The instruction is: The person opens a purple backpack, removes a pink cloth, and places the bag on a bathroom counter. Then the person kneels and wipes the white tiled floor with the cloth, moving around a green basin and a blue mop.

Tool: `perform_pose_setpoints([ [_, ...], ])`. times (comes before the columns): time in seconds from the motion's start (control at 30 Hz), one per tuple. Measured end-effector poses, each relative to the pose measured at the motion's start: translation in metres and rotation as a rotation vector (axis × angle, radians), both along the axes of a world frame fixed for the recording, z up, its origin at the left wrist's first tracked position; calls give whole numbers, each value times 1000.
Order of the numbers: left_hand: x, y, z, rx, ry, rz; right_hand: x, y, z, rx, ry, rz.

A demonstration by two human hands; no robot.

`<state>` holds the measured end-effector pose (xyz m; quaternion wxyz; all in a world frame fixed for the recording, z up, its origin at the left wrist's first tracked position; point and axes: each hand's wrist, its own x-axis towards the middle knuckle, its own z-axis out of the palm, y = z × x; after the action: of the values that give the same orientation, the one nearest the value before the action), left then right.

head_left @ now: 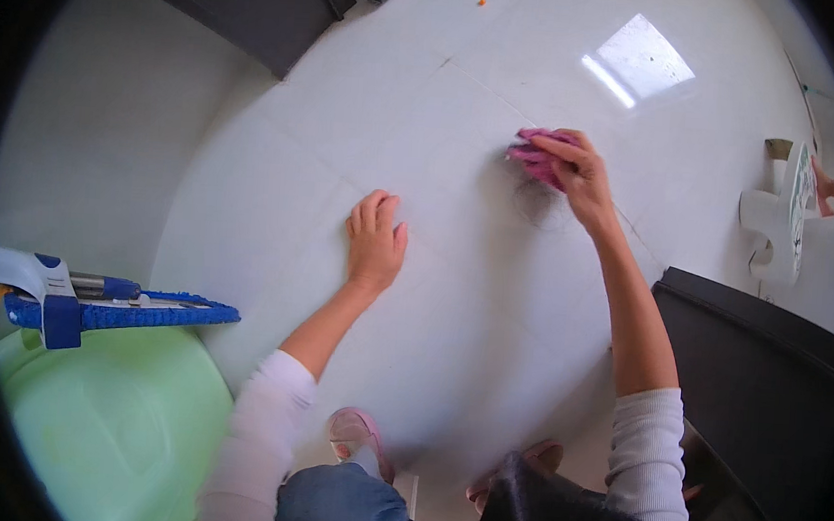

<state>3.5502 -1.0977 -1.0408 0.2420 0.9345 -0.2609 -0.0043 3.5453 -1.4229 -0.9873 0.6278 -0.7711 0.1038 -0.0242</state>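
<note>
My right hand [583, 174] is closed on a crumpled pink cloth [541, 157] just above or against the pale tiled floor [445, 276]. Beneath and beside the cloth lies a dark, hair-like tangle [535, 200]. To the left, my left hand [375, 240] rests low over the floor with its fingers loosely bent and nothing seen in it. Whether its fingertips touch the tile cannot be told.
At left, a blue-edged mop head [163, 313] lies over a light green plastic basin [122, 400]. Dark panels [748, 352] stand at right and upper left. Another person's hand [826, 187] touches a white stool-like object [785, 218]. A small orange bit [482, 2] lies far off.
</note>
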Motion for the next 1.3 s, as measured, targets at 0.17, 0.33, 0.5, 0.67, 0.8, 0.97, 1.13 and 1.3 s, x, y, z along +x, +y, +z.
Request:
perform_pose_setpoints([
  [0.17,6,-21,43,-68,164,-264,-23,-34,18,149,51,-403],
  [0.33,23,-115,50,-145,373,-222,-53,-102,-55,-587,125,-623],
  [0.5,23,-157,20,-149,349,-344,-60,-49,-79,-897,203,-683],
  [0.67,18,-174,12,-198,257,-455,-62,-17,-63,-758,85,-702],
  [0.8,15,-185,14,-216,221,-519,-64,26,-54,-546,48,-594],
  [0.97,25,-188,-3,-289,111,-506,-56,23,-13,253,376,-430],
  [1.13,30,-198,-1,-259,127,-479,-73,1,11,601,346,-437],
  [1.3,29,-208,7,-316,264,-287,-95,0,8,832,255,-473],
])
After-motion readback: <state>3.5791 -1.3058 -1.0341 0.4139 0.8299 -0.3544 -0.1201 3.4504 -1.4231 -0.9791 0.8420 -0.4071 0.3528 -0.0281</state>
